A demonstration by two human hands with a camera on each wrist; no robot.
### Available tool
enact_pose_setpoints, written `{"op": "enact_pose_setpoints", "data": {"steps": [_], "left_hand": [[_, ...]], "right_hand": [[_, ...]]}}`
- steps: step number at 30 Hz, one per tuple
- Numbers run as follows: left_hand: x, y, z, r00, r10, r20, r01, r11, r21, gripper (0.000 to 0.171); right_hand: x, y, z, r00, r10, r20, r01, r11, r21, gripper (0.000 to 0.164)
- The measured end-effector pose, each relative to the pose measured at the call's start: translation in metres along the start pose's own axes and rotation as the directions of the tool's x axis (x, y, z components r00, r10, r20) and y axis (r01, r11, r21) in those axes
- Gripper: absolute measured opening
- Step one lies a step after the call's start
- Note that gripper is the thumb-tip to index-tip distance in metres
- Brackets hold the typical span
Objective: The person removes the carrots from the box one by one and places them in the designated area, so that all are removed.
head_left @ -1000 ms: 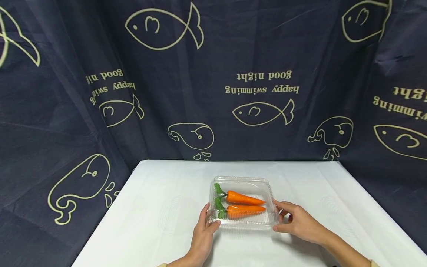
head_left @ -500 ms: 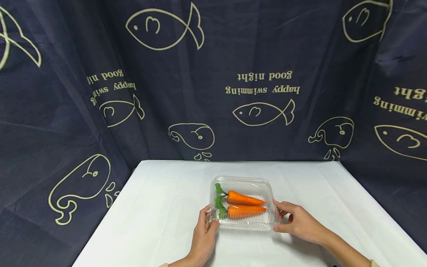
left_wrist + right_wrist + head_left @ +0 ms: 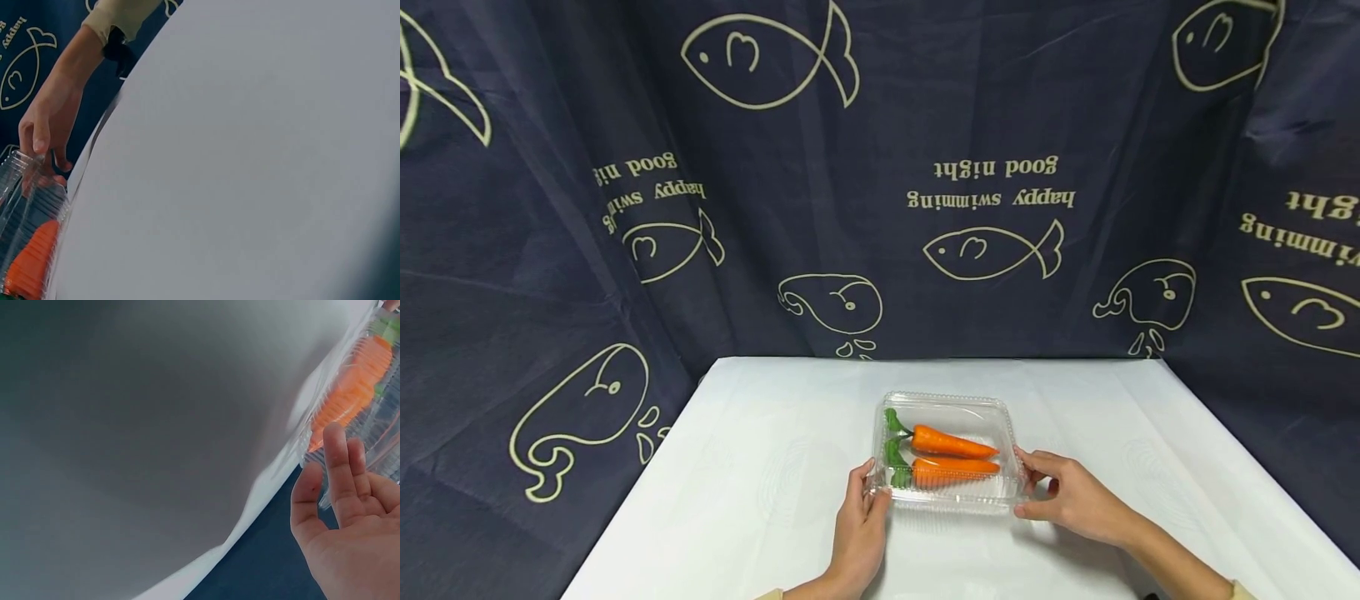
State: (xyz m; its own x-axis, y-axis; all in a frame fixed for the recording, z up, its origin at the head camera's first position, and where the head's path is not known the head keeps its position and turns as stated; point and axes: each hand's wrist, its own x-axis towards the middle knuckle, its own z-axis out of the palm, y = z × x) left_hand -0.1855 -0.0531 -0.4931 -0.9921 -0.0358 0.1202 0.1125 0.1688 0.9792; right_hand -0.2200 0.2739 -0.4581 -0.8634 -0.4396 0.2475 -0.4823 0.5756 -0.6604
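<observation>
Small curtained booth; wider room type cannot be told.
Dark navy, fish-printed fabric curtains enclose a flat, white cloth-covered counter on three sides.

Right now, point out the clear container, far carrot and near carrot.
Clear container (image 3: 947,499): head view, front rim.
Far carrot (image 3: 953,442): head view, middle of orange body.
Near carrot (image 3: 956,471): head view, middle of orange body.
</observation>
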Motion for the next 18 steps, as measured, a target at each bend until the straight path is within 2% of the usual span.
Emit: {"op": "enact_pose_setpoints", "data": {"steps": [9,14,18], "left_hand": [[0.0033,-0.0004,0.0041,1.0,-0.009,-0.02,0.009,1.0,0.008,0.041],[0.005,-0.0003,0.007,0.998,0.026,-0.056,-0.021,0.996,0.085,0.029],[0.0029,-0.0005,0.0062,0.997,0.043,-0.06,-0.035,0.992,0.121,0.032]], "right_hand": [[0.0006,-0.0037,-0.0025,0.999,0.035,0.006,-0.035,0.999,-0.008,0.081],[-0.0008,-0.0039,-0.0037,0.999,0.054,0.007,-0.054,0.999,-0.006,0.082],[-0.002,-0.0039,-0.0023,0.998,0.06,0.025,-0.06,0.998,0.001,0.084]]}}
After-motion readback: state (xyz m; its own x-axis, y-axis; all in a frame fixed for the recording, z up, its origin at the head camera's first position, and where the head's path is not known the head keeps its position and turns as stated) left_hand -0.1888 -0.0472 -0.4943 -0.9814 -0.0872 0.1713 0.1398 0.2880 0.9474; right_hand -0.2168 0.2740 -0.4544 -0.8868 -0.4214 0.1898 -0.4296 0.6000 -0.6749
